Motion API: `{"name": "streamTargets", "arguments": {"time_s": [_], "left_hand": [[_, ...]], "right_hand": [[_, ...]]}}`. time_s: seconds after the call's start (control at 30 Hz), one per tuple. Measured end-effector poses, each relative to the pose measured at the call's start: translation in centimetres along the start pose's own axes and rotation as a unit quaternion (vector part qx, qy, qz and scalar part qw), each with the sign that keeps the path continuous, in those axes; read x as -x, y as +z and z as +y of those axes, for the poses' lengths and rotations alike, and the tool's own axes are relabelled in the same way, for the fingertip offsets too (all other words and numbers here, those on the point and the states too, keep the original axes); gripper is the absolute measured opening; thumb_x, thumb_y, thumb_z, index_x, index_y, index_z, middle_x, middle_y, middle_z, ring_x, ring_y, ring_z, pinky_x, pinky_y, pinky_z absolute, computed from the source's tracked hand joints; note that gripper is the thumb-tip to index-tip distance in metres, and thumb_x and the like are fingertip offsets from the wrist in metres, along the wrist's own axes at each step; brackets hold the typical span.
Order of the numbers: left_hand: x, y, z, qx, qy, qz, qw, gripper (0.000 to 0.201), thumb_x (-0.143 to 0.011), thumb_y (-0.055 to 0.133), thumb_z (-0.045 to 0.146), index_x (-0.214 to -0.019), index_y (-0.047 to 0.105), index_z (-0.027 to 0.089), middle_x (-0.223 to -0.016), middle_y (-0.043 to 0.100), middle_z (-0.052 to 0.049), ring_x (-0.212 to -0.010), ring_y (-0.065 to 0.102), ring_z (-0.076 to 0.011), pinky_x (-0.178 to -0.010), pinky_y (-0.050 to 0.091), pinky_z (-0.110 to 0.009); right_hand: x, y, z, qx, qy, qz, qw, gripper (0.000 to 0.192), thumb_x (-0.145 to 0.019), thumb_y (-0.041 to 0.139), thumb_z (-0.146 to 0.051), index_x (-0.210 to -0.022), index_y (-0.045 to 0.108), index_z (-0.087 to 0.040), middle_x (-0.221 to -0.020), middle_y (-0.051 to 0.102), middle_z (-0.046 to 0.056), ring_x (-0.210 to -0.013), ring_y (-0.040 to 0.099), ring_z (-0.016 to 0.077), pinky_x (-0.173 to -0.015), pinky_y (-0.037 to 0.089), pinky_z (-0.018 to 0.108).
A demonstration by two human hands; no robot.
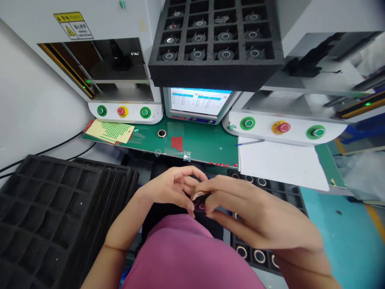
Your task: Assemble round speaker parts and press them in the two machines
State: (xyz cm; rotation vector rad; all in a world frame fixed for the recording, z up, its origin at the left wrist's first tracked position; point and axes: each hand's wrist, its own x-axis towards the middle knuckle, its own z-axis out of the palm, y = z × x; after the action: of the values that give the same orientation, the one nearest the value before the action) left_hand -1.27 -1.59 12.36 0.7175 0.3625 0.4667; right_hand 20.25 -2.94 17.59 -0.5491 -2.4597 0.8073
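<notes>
My left hand (170, 188) and my right hand (252, 212) meet in front of me above my lap. Together their fingertips pinch a small dark round part (200, 204) with a pale ring on its top. Most of the part is hidden by my fingers. Under my right hand lies a black foam tray (288, 192) holding several ring-shaped parts in its pockets.
A stack of empty black foam trays (51, 212) sits at my left. Another foam tray (216, 40) with round parts rests above a monitor (198, 102). Two white machines (123, 110) (282, 128) with green and red buttons flank it. Sticker sheets (111, 131), a loose ring (161, 133) and white paper (279, 164) lie on the green mat.
</notes>
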Motion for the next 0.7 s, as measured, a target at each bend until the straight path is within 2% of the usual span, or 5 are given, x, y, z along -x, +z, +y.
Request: {"name": "streamTargets", "arguments": {"time_s": [0.13,0.23,0.37,0.57,0.7], "left_hand": [[-0.6,-0.2,-1.2,0.015,0.044,0.007,0.999,0.063,-0.050,0.093,0.009,-0.104,0.063,0.020,-0.083,0.071,0.000,-0.067,0.069,-0.0124,-0.059,0.059,-0.020],[-0.3,0.5,-1.4,-0.073,0.172,0.093,0.978,0.071,-0.041,0.095,0.007,-0.106,0.071,0.023,-0.097,0.068,-0.003,-0.080,0.069,-0.0158,-0.061,0.060,-0.021],[0.5,1.9,-0.9,-0.274,0.310,0.191,0.890,0.068,-0.048,0.094,0.013,-0.111,0.074,0.028,-0.103,0.066,-0.005,-0.090,0.068,-0.0170,-0.074,0.063,-0.025],[1.0,2.5,-0.8,-0.447,0.387,0.215,0.777,0.062,-0.063,0.089,0.025,-0.121,0.069,0.025,-0.102,0.071,-0.007,-0.089,0.069,-0.0163,-0.071,0.061,-0.023],[1.1,2.5,-0.8,-0.478,0.390,0.218,0.756,0.059,-0.066,0.087,0.028,-0.122,0.068,0.025,-0.102,0.072,-0.008,-0.087,0.069,-0.0162,-0.070,0.060,-0.024]], "right_hand": [[-0.3,-0.2,0.2,-0.041,-0.011,0.010,0.999,0.016,-0.093,0.049,-0.008,-0.097,0.060,-0.019,-0.113,0.068,0.010,-0.107,0.064,0.0187,-0.089,0.053,0.032],[0.2,0.9,-0.2,-0.089,0.066,0.171,0.979,0.013,-0.091,0.055,-0.009,-0.092,0.061,-0.021,-0.115,0.066,0.009,-0.104,0.064,0.0188,-0.089,0.052,0.034],[0.8,3.9,-1.2,-0.317,0.188,0.338,0.866,0.008,-0.091,0.062,-0.016,-0.085,0.063,-0.022,-0.074,0.063,0.000,-0.067,0.061,0.0123,-0.062,0.052,0.025],[0.2,6.4,-1.5,-0.631,0.241,0.277,0.683,0.019,-0.082,0.076,-0.031,-0.072,0.065,-0.019,-0.060,0.064,-0.003,-0.045,0.059,0.0087,-0.045,0.051,0.019],[-0.1,6.4,-1.4,-0.676,0.256,0.265,0.638,0.021,-0.077,0.080,-0.031,-0.068,0.066,-0.018,-0.060,0.067,-0.001,-0.039,0.055,0.0059,-0.041,0.051,0.016]]}}
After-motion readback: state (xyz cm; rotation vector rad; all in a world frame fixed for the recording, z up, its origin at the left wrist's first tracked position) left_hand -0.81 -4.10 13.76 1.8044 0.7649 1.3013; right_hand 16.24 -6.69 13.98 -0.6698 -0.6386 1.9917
